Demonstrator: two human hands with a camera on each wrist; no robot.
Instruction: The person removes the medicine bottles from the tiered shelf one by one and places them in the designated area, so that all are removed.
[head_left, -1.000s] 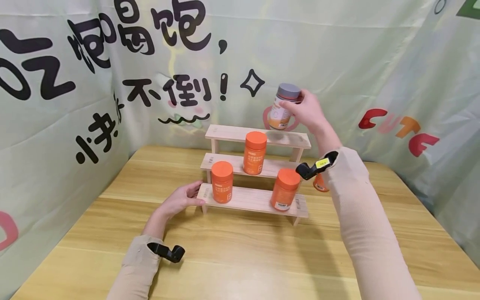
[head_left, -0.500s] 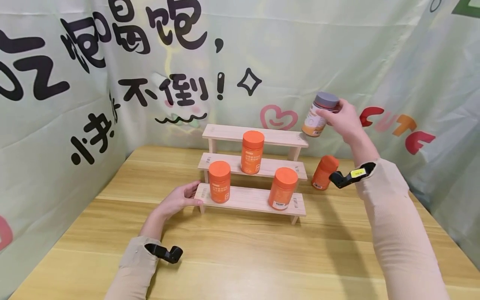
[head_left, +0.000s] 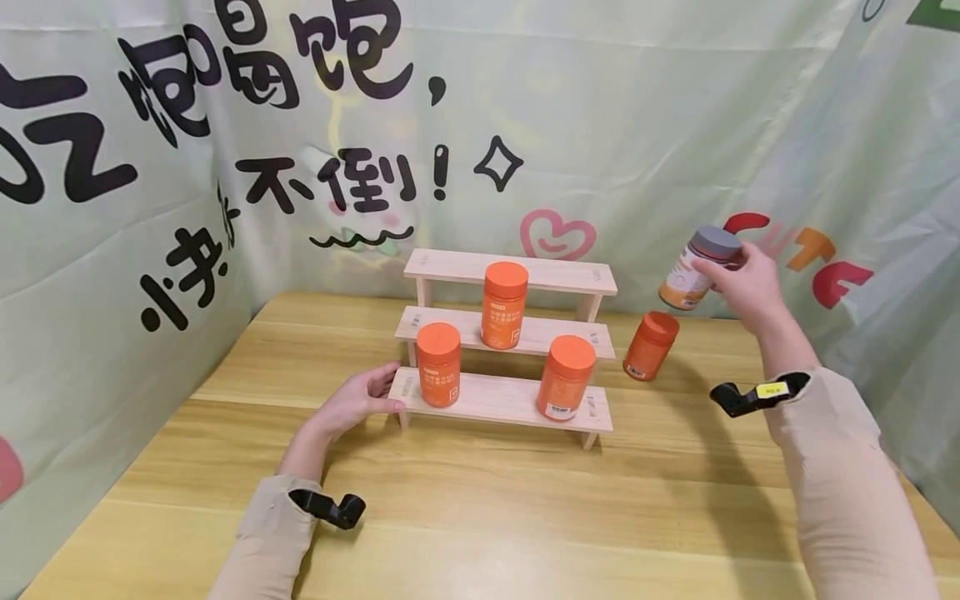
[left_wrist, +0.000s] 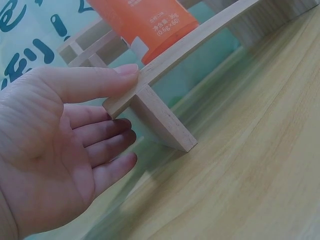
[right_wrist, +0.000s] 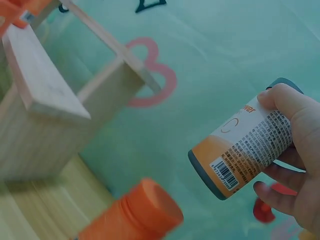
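Note:
My right hand grips a grey-lidded bottle with a white and orange label, held tilted in the air right of the rack. In the right wrist view the thumb and fingers wrap its lid end, and the barcode of the bottle shows. At the left end of the three-step wooden rack, my left hand pinches the lowest shelf. The left wrist view has the thumb on top of that shelf board, the index finger under its edge and the other fingers loosely bent below.
Orange jars stand on the rack: a left one and a right one on the lowest shelf, another on the middle shelf. One more orange jar stands on the wooden table, right of the rack. A printed cloth hangs behind.
My right hand has carried the grey-lidded bottle from above the top shelf to the right and downward, uncovering the orange jar on the table. My left hand keeps its hold on the rack.

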